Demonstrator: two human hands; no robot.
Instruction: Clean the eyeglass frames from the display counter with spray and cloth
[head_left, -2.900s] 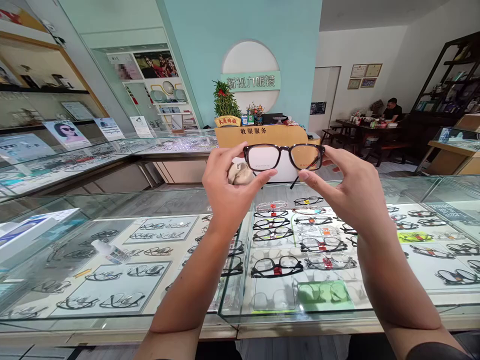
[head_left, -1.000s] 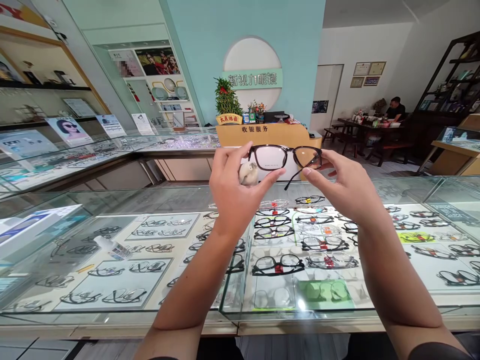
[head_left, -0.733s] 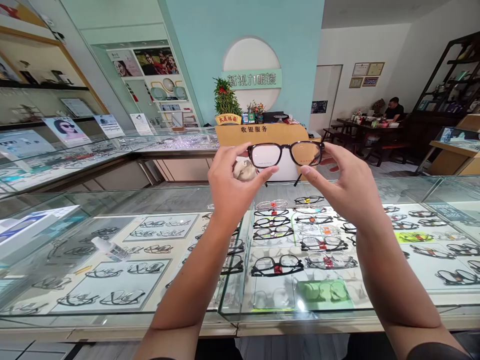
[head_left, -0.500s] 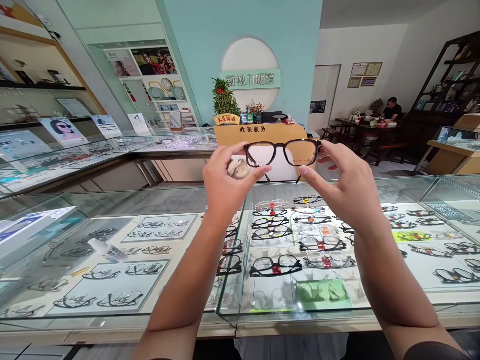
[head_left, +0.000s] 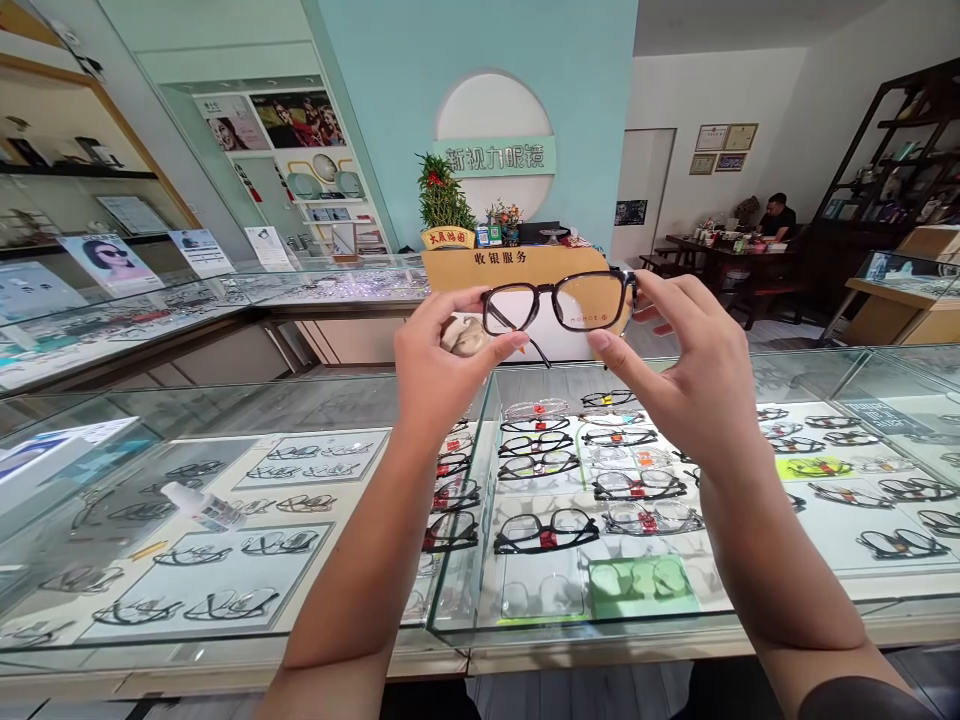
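Note:
A pair of dark-framed eyeglasses (head_left: 546,292) is held up in front of me, above the glass display counter. My left hand (head_left: 442,350) pinches its left end between thumb and fingers. At the other end, my right hand (head_left: 686,350) grips the frame by its outer corner, thumb below and fingers above. The temples point away from me, and one shows through the left lens. Printed letters are visible on the right lens. Below my hands, several rows of eyeglasses (head_left: 546,530) lie inside the glass case.
A small white bottle (head_left: 202,506) lies on the left glass top, near a white box (head_left: 67,450). Ahead stands a cashier desk (head_left: 450,270) with a potted plant (head_left: 442,195). A person (head_left: 777,220) sits at a dark table at the back right. Another glass counter (head_left: 337,285) runs along the left.
The eyeglasses have turned slightly, their right side now higher and nearer, with one temple showing more through the left lens. Both hands keep hold. The whole view has shifted a little.

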